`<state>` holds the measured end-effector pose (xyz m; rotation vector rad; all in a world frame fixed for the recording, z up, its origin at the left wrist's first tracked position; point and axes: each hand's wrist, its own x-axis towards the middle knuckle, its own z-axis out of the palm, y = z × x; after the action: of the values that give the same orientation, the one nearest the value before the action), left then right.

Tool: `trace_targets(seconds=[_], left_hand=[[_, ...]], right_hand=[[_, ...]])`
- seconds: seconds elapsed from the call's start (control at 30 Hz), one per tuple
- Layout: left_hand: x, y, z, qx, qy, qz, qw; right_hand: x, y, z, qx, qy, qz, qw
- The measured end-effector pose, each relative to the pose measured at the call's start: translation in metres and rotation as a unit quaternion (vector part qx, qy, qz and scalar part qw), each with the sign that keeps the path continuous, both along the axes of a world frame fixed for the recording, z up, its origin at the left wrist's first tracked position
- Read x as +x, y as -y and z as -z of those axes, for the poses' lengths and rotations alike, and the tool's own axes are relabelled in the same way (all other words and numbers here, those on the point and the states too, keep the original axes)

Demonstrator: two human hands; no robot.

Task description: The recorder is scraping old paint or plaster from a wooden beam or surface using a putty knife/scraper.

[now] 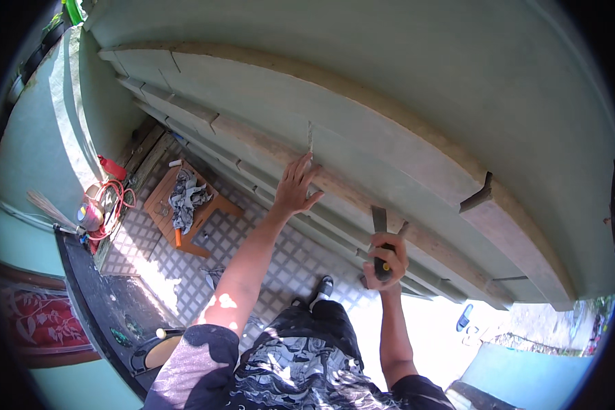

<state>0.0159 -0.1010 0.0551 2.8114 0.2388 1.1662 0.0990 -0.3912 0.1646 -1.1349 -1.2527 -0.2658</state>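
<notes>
My left hand (297, 186) rests on a wooden slat (249, 141) of the pale green wall, fingers stretched out and holding nothing. A pale vertical streak shows on the wall just above its fingertips. Farther right, the fingers of my right hand (389, 258) are wrapped round the black, yellow-ended handle of a putty knife (380, 220). Its flat grey blade points up and meets the same slat. Whether the blade's tip presses into the wood, I cannot tell.
Several long slats run along the wall, the upper one (389, 102) curving over the others. A wooden stool (162, 208) with crumpled cloth (186, 198) and an orange-handled tool stands on the tiled floor (287, 256) at left. Red cord (119, 198) and a dark counter (96, 301) lie beyond.
</notes>
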Motion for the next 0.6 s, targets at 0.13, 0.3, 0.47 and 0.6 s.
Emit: trace_targets(seconds=[0.13,0.3,0.47,0.6], left_hand=[[0.000,0.000,-0.001,0.007,-0.015,-0.006,1.000],[0.000,0.001,-0.011,0.006,-0.017,-0.019,1.000],[-0.007,0.009,-0.015,-0.009,-0.028,-0.023,0.999],[-0.006,0.014,-0.018,-0.023,-0.029,-0.029,0.999]], right_hand=[[0.007,-0.001,-0.025,-0.217,0.096,-0.078,0.968],[0.015,-0.026,-0.040,-0.272,0.210,-0.207,0.916],[0.020,-0.031,-0.026,-0.177,0.229,-0.183,0.940],[0.014,-0.027,-0.041,-0.158,0.208,-0.250,0.932]])
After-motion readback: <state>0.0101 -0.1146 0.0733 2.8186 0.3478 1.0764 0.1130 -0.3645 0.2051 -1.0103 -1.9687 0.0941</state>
